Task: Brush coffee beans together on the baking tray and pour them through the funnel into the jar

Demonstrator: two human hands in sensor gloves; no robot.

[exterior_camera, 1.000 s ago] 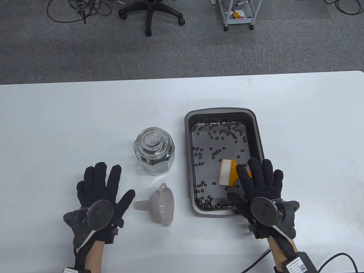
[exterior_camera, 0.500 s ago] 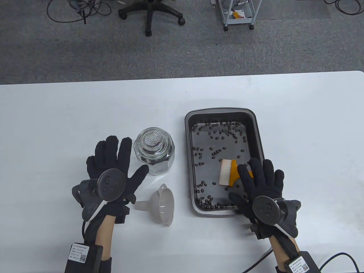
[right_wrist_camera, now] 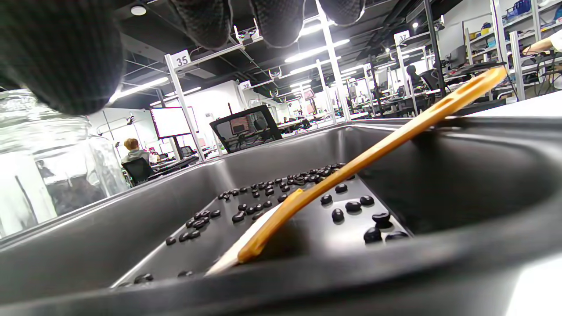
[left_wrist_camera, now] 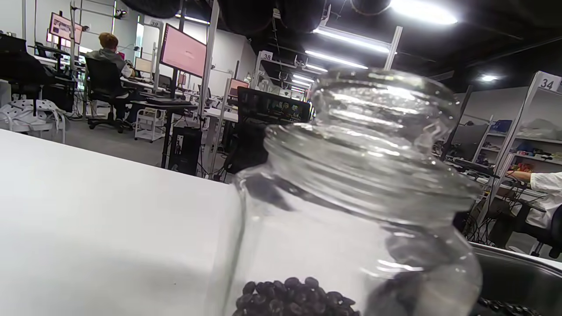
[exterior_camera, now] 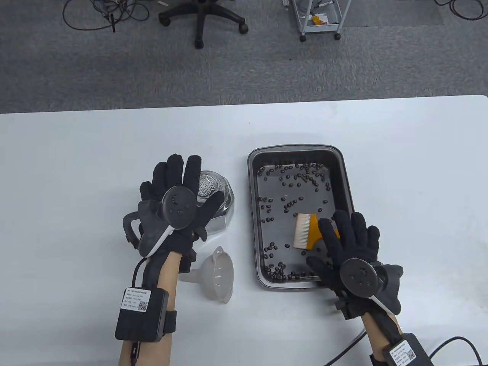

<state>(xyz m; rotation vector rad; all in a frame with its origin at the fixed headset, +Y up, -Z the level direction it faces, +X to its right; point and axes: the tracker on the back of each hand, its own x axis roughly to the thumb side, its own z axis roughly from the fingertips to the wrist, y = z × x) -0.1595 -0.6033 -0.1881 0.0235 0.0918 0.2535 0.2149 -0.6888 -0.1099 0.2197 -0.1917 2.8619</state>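
Over the table, from above, your left hand [exterior_camera: 179, 198] sits spread across the glass jar [exterior_camera: 217, 206], fingers straight over its stoppered top and not curled round it; the lid is still on. Just nearer you than that hand, the white funnel [exterior_camera: 219, 275] lies on its side, not yet in the jar. Your right hand [exterior_camera: 349, 244] hovers open over the near right corner of the baking tray [exterior_camera: 253, 228], fingers spread above the handle of the orange brush [exterior_camera: 307, 230], gripping nothing. Coffee beans [exterior_camera: 293, 179] lie scattered beyond its fingertips and along the near wall, so I judge that brushing and pouring all remain.

At your left wrist, the jar [left_wrist_camera: 351, 197] fills the frame, lid seated, some beans [left_wrist_camera: 294, 298] already in its bottom; your fingers do not show.

At your right wrist, the fingertips [right_wrist_camera: 206, 22] hang clear above the brush handle [right_wrist_camera: 382, 140], which leans on the tray rim [right_wrist_camera: 263, 281], beans [right_wrist_camera: 272, 184] loose beyond it.
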